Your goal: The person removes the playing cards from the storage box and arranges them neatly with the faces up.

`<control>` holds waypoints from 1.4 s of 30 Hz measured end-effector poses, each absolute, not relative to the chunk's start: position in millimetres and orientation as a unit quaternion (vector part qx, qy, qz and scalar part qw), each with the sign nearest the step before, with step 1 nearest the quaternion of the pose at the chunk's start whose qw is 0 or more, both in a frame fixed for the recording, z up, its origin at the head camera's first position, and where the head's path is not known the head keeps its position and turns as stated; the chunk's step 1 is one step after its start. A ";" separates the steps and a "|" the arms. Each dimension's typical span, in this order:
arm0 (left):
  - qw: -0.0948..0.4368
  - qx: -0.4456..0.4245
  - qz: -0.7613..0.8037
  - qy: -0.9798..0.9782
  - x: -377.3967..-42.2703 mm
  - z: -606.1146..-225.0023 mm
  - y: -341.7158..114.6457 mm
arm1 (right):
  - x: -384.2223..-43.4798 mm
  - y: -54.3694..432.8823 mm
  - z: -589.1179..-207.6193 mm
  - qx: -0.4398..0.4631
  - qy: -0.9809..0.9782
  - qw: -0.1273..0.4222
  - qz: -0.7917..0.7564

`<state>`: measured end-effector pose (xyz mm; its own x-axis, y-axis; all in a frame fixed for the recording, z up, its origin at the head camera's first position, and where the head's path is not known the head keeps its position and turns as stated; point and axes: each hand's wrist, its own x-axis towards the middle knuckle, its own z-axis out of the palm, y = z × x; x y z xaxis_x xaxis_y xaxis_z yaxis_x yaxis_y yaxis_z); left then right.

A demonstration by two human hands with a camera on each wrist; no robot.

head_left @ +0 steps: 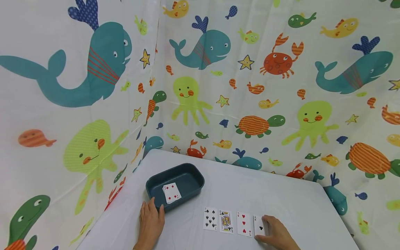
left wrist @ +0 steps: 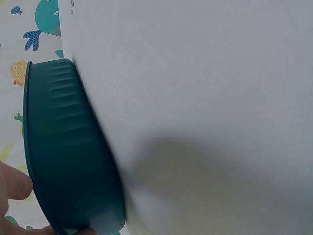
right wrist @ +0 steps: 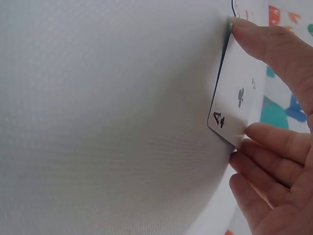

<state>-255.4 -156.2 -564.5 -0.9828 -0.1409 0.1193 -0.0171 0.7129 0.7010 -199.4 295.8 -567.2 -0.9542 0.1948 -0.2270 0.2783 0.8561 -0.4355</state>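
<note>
In the head view, my right hand (head_left: 276,233) pinches the ace of clubs (head_left: 259,224) by its edges, at the right end of a row of face-up cards. Up close in the right wrist view, the thumb is at one end of the ace (right wrist: 239,93) and fingertips touch the other; an edge of it stands slightly off the cloth. My left hand (head_left: 151,220) rests at the near left corner of a dark teal tray (head_left: 197,173), fingertips touching its rim. Inside the tray lies a diamond card (head_left: 172,192) on top of at least one other card.
Left of the ace lie a three of hearts (head_left: 244,224), a king of clubs (head_left: 226,221) and a spade card (head_left: 210,218). The table has a white cloth (head_left: 250,189). Behind and left hangs a curtain (head_left: 215,100) printed with sea animals.
</note>
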 end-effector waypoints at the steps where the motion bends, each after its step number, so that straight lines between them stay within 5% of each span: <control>1: 0.081 0.043 -0.377 -0.922 -255.9 -564.9 -156.1 | -199.8 295.5 -567.8 0.123 0.959 0.087 -0.238; 14: 0.088 0.049 -0.386 -0.917 -253.6 -568.0 -155.7 | -199.7 290.4 -565.0 0.114 0.962 0.071 -0.239; 31: 0.081 0.051 -0.380 -0.920 -255.0 -566.4 -155.6 | -234.7 231.9 -501.4 -0.034 0.942 -0.086 -0.324; 42: 0.087 0.047 -0.387 -0.917 -254.0 -566.6 -156.0 | -254.5 200.2 -492.8 -0.065 0.922 -0.110 -0.366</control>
<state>-254.0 -156.0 -566.6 -0.9804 -0.1532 0.1240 -0.0180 0.6960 0.7178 -254.5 200.2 -492.8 -0.9675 -0.0394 0.2499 -0.2002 0.7234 -0.6607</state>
